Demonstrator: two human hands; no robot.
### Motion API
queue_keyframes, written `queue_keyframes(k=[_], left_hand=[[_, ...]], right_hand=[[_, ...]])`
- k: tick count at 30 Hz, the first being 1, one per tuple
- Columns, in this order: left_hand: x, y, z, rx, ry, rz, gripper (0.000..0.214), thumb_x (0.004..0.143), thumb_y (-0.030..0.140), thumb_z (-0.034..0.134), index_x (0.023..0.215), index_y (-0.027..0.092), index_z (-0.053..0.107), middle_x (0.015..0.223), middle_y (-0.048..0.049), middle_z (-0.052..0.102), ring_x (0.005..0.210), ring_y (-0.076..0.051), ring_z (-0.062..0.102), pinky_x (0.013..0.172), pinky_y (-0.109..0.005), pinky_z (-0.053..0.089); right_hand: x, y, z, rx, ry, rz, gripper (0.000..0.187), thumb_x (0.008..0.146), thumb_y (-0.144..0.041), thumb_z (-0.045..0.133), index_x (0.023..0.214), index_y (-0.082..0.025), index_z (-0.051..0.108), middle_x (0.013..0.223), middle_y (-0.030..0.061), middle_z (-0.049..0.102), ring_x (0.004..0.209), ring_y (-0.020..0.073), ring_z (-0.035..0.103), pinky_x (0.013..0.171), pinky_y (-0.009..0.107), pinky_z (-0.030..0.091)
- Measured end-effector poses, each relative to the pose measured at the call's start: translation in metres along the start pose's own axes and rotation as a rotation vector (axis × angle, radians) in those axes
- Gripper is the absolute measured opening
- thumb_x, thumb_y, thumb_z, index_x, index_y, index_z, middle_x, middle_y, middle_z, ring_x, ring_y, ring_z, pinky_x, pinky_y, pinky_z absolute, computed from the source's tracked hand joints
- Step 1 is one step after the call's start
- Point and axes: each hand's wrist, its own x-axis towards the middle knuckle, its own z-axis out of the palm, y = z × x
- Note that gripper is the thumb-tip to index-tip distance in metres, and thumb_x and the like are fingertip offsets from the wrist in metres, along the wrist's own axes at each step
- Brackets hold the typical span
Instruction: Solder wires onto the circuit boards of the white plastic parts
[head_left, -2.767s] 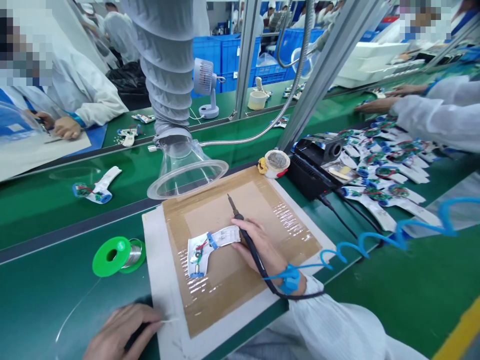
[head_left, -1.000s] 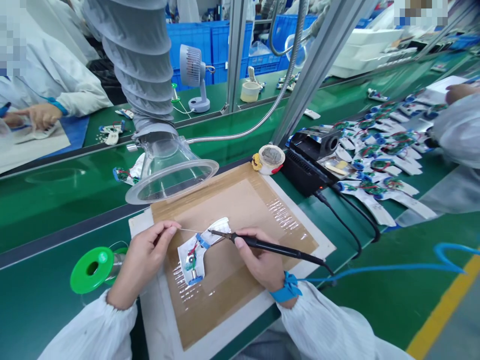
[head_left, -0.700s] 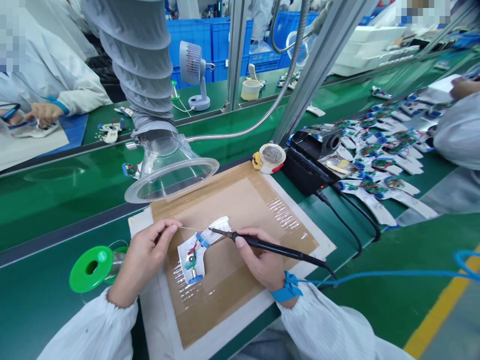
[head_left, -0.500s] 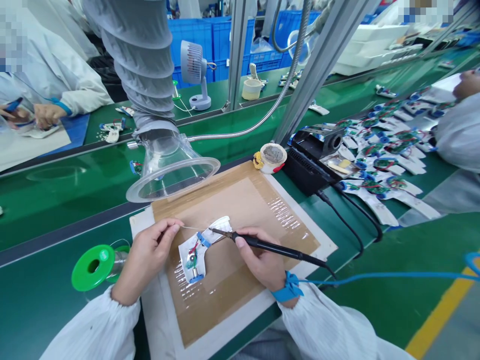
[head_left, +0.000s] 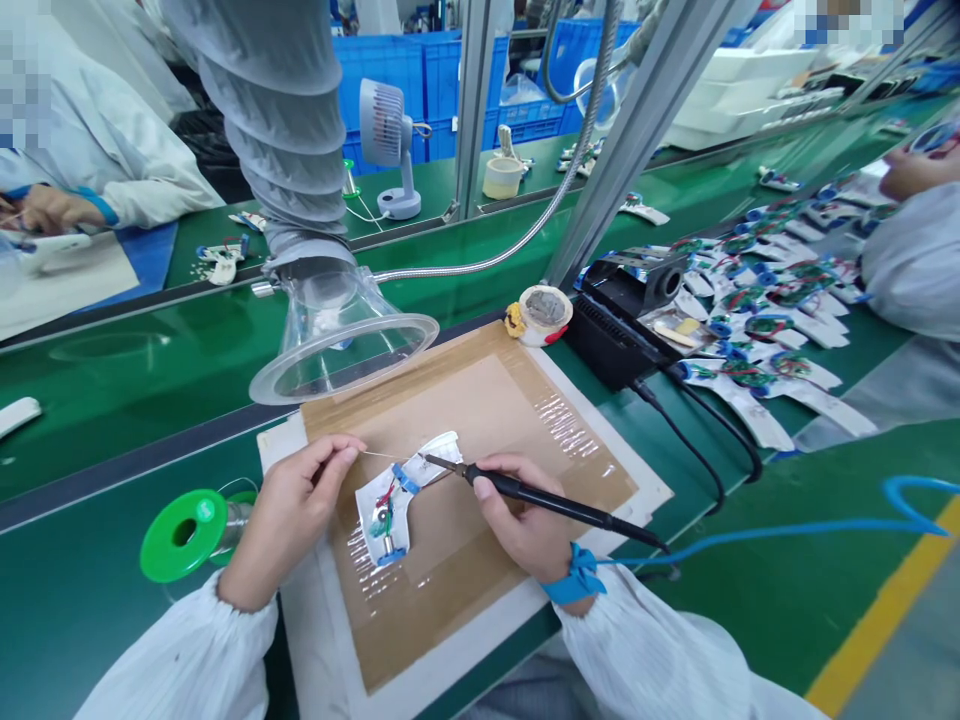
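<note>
My right hand (head_left: 517, 515) is shut around a black soldering iron (head_left: 547, 503), with its thin tip just above a white flexible circuit strip (head_left: 382, 515). That strip lies on a taped brown cardboard mat (head_left: 487, 400) and carries red wires, a small green part and blue clips. My left hand (head_left: 292, 510) pinches a thin solder wire (head_left: 382, 455), which runs toward the strip near the iron's tip. I cannot tell whether tip and wire touch the strip. A green solder spool (head_left: 184, 535) sits left of my left hand.
A clear fume hood (head_left: 341, 345) on a grey duct hangs over the mat's far edge. A black soldering station (head_left: 622, 320) and a tape roll (head_left: 544, 315) stand beyond it. Several finished strips (head_left: 765, 335) lie at right. Co-workers' hands (head_left: 45, 210) show at the far left.
Over the earlier frames, my left hand has come from the bench edge onto the mat with the wire. The iron has swung low over the strip, and the view has shifted slightly.
</note>
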Motion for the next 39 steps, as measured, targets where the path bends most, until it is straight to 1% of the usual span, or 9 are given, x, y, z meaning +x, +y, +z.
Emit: queue_keyframes(k=[4, 8, 11, 20, 26, 30, 36, 38, 39], left_hand=[[0.0, -0.001, 0.0, 0.011, -0.017, -0.008, 0.041, 0.092, 0.058, 0.052, 0.097, 0.023, 0.073, 0.104, -0.0036, 0.079, 0.097, -0.022, 0.071, 0.079, -0.025, 0.054], [0.002, 0.0, -0.002, 0.027, -0.049, 0.032, 0.041, 0.093, 0.057, 0.051, 0.094, 0.023, 0.073, 0.099, -0.003, 0.079, 0.092, -0.021, 0.071, 0.081, -0.026, 0.054], [0.005, 0.003, -0.003, 0.049, -0.082, 0.05, 0.041, 0.094, 0.056, 0.049, 0.094, 0.023, 0.074, 0.096, -0.0022, 0.078, 0.087, -0.02, 0.07, 0.079, -0.025, 0.054], [0.009, 0.008, -0.004, 0.069, -0.138, 0.064, 0.041, 0.095, 0.056, 0.047, 0.093, 0.024, 0.073, 0.094, -0.0007, 0.078, 0.083, -0.019, 0.068, 0.073, -0.024, 0.052], [0.01, 0.008, -0.005, 0.082, -0.144, 0.067, 0.042, 0.096, 0.056, 0.046, 0.094, 0.024, 0.073, 0.093, -0.0011, 0.077, 0.083, -0.019, 0.068, 0.074, -0.024, 0.052], [0.009, 0.007, -0.003, 0.077, -0.142, 0.075, 0.039, 0.096, 0.054, 0.047, 0.095, 0.024, 0.073, 0.096, -0.0006, 0.078, 0.086, -0.019, 0.069, 0.076, -0.024, 0.052], [0.01, 0.007, 0.0, 0.079, -0.163, 0.095, 0.038, 0.097, 0.052, 0.046, 0.096, 0.025, 0.072, 0.097, 0.0005, 0.078, 0.088, -0.018, 0.07, 0.077, -0.024, 0.051], [0.007, 0.005, -0.005, 0.127, -0.127, 0.103, 0.039, 0.097, 0.053, 0.045, 0.096, 0.026, 0.072, 0.099, 0.0005, 0.078, 0.088, -0.018, 0.071, 0.078, -0.025, 0.051], [0.005, 0.003, -0.01, 0.186, -0.073, 0.092, 0.039, 0.097, 0.053, 0.045, 0.098, 0.026, 0.073, 0.1, -0.0001, 0.078, 0.088, -0.02, 0.071, 0.077, -0.026, 0.052]], right_hand=[[-0.001, 0.0, 0.0, 0.022, 0.007, 0.003, 0.009, 0.087, -0.023, 0.066, 0.095, -0.024, 0.07, 0.085, 0.0025, 0.077, 0.075, 0.0182, 0.075, 0.067, 0.028, 0.061], [-0.003, 0.002, -0.001, 0.031, 0.044, 0.003, 0.008, 0.085, -0.023, 0.067, 0.092, -0.024, 0.069, 0.082, 0.0021, 0.076, 0.072, 0.0181, 0.074, 0.064, 0.027, 0.06], [-0.003, 0.001, -0.002, 0.025, 0.04, 0.0, 0.007, 0.085, -0.023, 0.067, 0.091, -0.024, 0.07, 0.08, 0.0017, 0.076, 0.07, 0.0175, 0.074, 0.063, 0.027, 0.06], [-0.001, 0.0, -0.001, 0.028, 0.01, 0.021, 0.005, 0.086, -0.024, 0.066, 0.089, -0.024, 0.07, 0.08, 0.0021, 0.077, 0.071, 0.0184, 0.074, 0.064, 0.028, 0.061], [-0.001, 0.0, 0.0, 0.034, -0.011, 0.023, 0.005, 0.086, -0.024, 0.066, 0.09, -0.024, 0.07, 0.08, 0.0015, 0.077, 0.071, 0.0179, 0.074, 0.064, 0.027, 0.06], [0.0, -0.001, 0.0, 0.036, -0.009, 0.011, 0.006, 0.085, -0.022, 0.066, 0.09, -0.024, 0.07, 0.081, 0.0008, 0.077, 0.071, 0.0171, 0.074, 0.064, 0.026, 0.06], [0.001, -0.002, -0.001, 0.03, -0.02, 0.017, 0.005, 0.086, -0.023, 0.066, 0.089, -0.024, 0.07, 0.079, 0.0013, 0.077, 0.069, 0.0178, 0.073, 0.063, 0.027, 0.06], [0.0, -0.002, -0.002, 0.027, -0.018, 0.016, 0.005, 0.086, -0.023, 0.066, 0.089, -0.024, 0.07, 0.08, 0.0013, 0.077, 0.069, 0.0178, 0.074, 0.064, 0.027, 0.06], [0.0, -0.001, -0.002, 0.034, -0.015, 0.012, 0.005, 0.086, -0.022, 0.067, 0.09, -0.024, 0.07, 0.08, 0.0011, 0.076, 0.069, 0.0176, 0.074, 0.063, 0.027, 0.06]])
